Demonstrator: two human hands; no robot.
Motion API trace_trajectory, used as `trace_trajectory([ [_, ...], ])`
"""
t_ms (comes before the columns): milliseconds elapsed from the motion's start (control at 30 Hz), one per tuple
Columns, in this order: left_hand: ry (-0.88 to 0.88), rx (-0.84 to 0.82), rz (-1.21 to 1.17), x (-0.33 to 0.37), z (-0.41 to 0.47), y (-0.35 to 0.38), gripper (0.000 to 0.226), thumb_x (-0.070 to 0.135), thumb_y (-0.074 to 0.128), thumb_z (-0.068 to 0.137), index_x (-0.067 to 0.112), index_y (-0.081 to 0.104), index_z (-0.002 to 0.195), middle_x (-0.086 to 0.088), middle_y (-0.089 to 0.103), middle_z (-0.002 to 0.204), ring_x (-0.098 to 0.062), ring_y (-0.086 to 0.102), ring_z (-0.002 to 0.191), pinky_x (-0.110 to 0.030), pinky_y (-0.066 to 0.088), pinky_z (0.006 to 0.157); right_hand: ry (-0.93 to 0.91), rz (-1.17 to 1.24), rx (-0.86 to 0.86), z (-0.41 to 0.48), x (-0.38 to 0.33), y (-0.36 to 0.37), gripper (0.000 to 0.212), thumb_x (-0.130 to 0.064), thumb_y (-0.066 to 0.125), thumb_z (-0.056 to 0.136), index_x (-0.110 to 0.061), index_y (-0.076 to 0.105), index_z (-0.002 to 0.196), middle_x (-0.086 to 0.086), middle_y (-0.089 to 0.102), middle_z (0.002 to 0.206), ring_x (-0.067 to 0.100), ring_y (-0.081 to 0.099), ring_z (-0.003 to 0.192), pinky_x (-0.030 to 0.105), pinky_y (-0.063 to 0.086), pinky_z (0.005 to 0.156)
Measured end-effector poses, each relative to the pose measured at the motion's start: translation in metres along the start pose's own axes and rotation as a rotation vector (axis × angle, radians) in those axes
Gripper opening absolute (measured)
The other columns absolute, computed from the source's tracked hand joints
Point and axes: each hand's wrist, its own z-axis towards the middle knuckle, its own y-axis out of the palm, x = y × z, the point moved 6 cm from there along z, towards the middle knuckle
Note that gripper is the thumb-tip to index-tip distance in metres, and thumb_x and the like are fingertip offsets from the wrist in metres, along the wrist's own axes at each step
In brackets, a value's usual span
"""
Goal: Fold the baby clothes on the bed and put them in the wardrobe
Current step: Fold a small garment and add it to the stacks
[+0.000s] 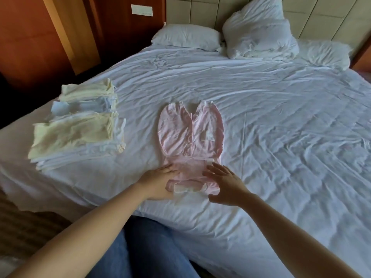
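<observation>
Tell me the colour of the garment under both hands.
Pale pink: the baby romper lies on the white bed sheet, seen best in the head view, its only view.

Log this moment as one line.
step: folding pink baby garment | left hand: flat on its near end | right hand: open at its right edge | folded stack: left on bed

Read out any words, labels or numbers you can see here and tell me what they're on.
No text here is readable.
White wall panel: faint marks, too blurred to read.
Pink baby suit: its pale patch is too blurred to tell whether it carries writing.
</observation>
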Motion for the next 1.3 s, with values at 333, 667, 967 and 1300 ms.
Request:
trace_trajectory([
  [333,-0.031,0.246,0.063,-0.008,-0.004,-0.021,0.027,0.023,0.043,0.100,0.017,0.062,0.117,-0.005,0.069,0.107,-0.026,0.065,0.091,-0.036,0.050,0.075,0.064,-0.046,0.061,0.004,0.001,-0.009,0.057,-0.009,0.040,0.095,-0.042,0.045,0.141,-0.021,0.042,0.147,0.007,0.044,0.134,0.027,0.042,0.102],
  [667,0.035,0.054,0.054,0.007,-0.022,-0.016,0.019,0.027,0.051,0.083,0.017,0.048,0.067,0.002,0.054,0.066,-0.014,0.047,0.060,-0.026,0.032,0.052,-0.012,-0.115,-0.084,-0.015,-0.016,-0.025,0.046,-0.015,0.039,0.096,-0.039,0.059,0.130,-0.007,0.064,0.127,0.016,0.057,0.118,0.034,0.048,0.094],
  [967,-0.035,-0.104,-0.083,0.008,-0.029,-0.013,0.031,0.036,0.045,0.089,0.018,0.066,0.074,0.007,0.068,0.074,-0.014,0.062,0.072,-0.032,0.048,0.069,-0.054,-0.134,-0.119,-0.035,-0.036,-0.032,0.030,-0.030,0.049,0.090,-0.034,0.070,0.112,-0.014,0.068,0.118,0.010,0.063,0.104,0.024,0.046,0.085],
  [1300,-0.255,0.346,-0.187,-0.053,0.033,-0.085,0.018,0.038,0.050,0.089,0.028,0.064,0.090,0.010,0.066,0.092,-0.015,0.061,0.086,-0.027,0.044,0.070,-0.036,-0.084,0.022,0.091,-0.052,-0.078,0.036,-0.028,0.049,0.093,-0.029,0.060,0.127,-0.003,0.060,0.131,0.018,0.052,0.124,0.038,0.047,0.096],
])
